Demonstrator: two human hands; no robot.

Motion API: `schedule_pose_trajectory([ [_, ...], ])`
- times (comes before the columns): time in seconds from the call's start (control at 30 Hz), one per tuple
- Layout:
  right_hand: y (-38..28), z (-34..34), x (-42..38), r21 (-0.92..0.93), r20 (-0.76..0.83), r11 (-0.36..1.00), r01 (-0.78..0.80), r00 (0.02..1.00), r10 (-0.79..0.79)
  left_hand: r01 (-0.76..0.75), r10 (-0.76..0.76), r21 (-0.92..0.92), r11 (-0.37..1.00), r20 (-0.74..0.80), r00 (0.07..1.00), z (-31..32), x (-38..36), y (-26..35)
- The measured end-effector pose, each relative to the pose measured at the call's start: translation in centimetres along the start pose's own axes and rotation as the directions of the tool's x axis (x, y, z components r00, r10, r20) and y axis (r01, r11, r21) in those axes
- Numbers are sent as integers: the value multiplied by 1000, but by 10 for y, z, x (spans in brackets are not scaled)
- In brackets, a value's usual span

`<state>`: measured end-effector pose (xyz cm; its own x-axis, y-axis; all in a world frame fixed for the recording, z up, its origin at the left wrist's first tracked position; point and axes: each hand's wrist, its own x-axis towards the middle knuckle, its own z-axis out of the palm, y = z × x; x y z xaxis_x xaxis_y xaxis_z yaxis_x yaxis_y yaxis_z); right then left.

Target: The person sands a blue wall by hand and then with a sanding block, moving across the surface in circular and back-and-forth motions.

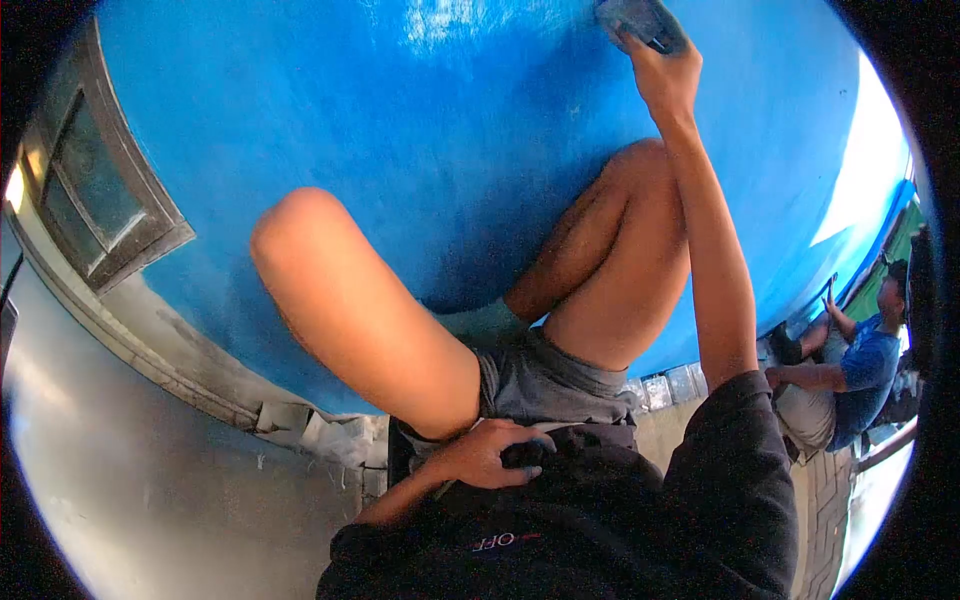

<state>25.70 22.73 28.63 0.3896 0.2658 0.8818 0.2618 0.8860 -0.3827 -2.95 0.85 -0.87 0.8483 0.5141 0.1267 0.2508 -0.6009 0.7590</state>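
Observation:
At the top right, my right hand (665,75) grips a worn grey block (645,25), its fingers wrapped round it. The block lies against the blue surface (420,120); its top is near the view's edge. My left hand (495,453) rests at my lap, over the black shirt, with its fingers curled round a small dark object (522,454) that is too dark to identify. Both my bare knees are raised in front of the blue surface.
A framed window (95,180) is at the left, beside a pale ledge. At the far right, a person in a blue shirt (868,375) sits by the same blue surface. White blocks or tiles (672,388) line its foot.

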Motion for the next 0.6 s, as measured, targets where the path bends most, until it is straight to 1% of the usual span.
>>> schedule_pose_trajectory([
  [0.07, 27, -12, 7, -317, 2, 946, 69, 997, -72, -26, 26, -3, 1000, -19, 999, 2, 1, -2],
  [0.1, 22, -11, 6, -318, 1, 945, 72, 997, -76, -48, 48, -9, 999, -37, 998, 2, 1, -3],
  [0.13, 19, -9, 4, -262, -2, 964, 50, 999, -53, -51, 51, -7, 999, -36, 998, 2, 2, -3],
  [0.17, 15, -8, 2, -203, -2, 979, 28, 1000, -29, -40, 40, -3, 999, -30, 999, 1, 2, -3],
  [0.2, 19, -8, 4, -202, -4, 979, 30, 999, -31, -27, 27, 1, 1000, -24, 999, 1, 2, -2],
  [0.27, 29, -10, 7, -115, 20, 988, 105, 994, -103, -43, 44, 4, 999, -39, 998, 2, 3, -3],
  [0.33, 21, -8, 4, -136, 23, 987, 83, 996, -81, -58, 59, 7, 998, -54, 997, 1, 5, -3],
  [0.4, 18, -7, 3, -158, 25, 986, 60, 998, -57, 6, -6, -25, 1000, -2, 1000, -1, 6, -1],
  [0.47, 20, -8, 4, -159, 76, 985, 62, 996, -51, 23, -22, -23, 999, 9, 1000, -2, 8, 1],
  [0.5, 21, -10, 5, -159, 74, 985, 61, 996, -49, 39, -38, -19, 999, 17, 999, -3, 9, 2],
  [0.6, 17, -11, 6, -106, 103, 994, 8, 995, 3, 39, -40, 5, 999, 28, 999, 0, 10, -5],
])
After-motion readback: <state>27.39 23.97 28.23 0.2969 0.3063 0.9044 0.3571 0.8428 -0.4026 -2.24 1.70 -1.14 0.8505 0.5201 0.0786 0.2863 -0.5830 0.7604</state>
